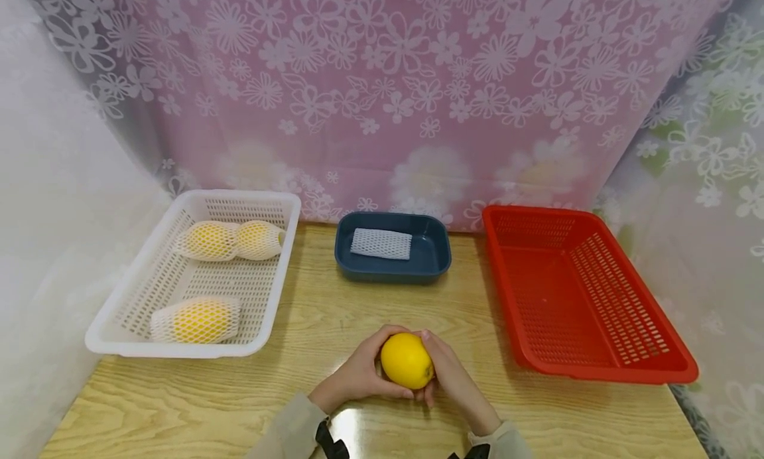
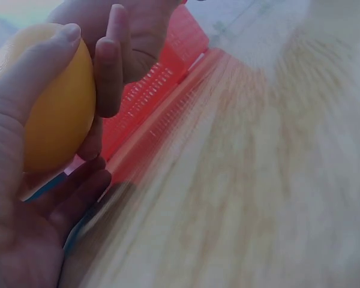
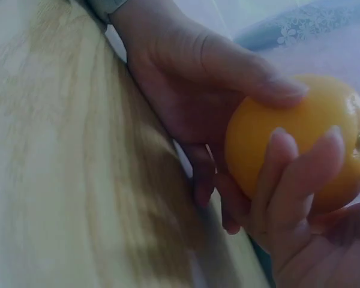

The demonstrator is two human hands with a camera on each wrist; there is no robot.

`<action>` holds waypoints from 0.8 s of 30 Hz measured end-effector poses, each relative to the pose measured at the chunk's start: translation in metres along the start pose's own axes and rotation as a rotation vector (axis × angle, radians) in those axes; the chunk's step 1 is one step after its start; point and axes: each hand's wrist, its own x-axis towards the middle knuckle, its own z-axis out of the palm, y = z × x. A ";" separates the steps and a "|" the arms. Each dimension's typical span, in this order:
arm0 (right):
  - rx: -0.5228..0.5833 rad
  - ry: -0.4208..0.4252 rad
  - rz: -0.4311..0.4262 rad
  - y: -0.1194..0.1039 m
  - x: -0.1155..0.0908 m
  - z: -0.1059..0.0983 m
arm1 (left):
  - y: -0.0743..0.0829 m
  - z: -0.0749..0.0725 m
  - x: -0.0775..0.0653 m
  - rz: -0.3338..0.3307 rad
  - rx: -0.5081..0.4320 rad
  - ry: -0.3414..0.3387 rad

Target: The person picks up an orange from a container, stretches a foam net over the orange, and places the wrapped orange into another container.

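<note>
A smooth yellow-orange citrus fruit, seemingly an orange [image 1: 406,361], is between both hands above the near part of the table. My left hand [image 1: 362,371] grips it from the left, thumb over its near side. From the right, my right hand [image 1: 455,378] holds it, with fingers curled against the skin. A small green stem spot shows on the orange [image 3: 306,120] in the right wrist view. No net covers it. A white foam net sleeve [image 1: 381,244] lies flat in the dark blue tray [image 1: 394,274] beyond the hands.
At the left, a white basket [image 1: 280,273] contains several yellow fruits in white foam nets, including one netted fruit [image 1: 201,321] near its front. A red basket [image 1: 507,300] stands at the right. A pink flowered curtain [image 1: 382,127] hangs behind the wooden table [image 1: 322,300].
</note>
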 end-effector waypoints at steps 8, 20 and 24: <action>0.182 -0.123 -0.039 0.017 0.001 -0.003 | 0.001 -0.001 0.000 -0.028 -0.056 0.019; 0.340 -0.293 -0.194 0.042 0.003 -0.008 | 0.003 -0.001 -0.001 -0.062 -0.064 0.035; 0.268 -0.217 -0.193 0.043 0.003 -0.007 | 0.003 -0.001 -0.001 -0.067 -0.008 0.027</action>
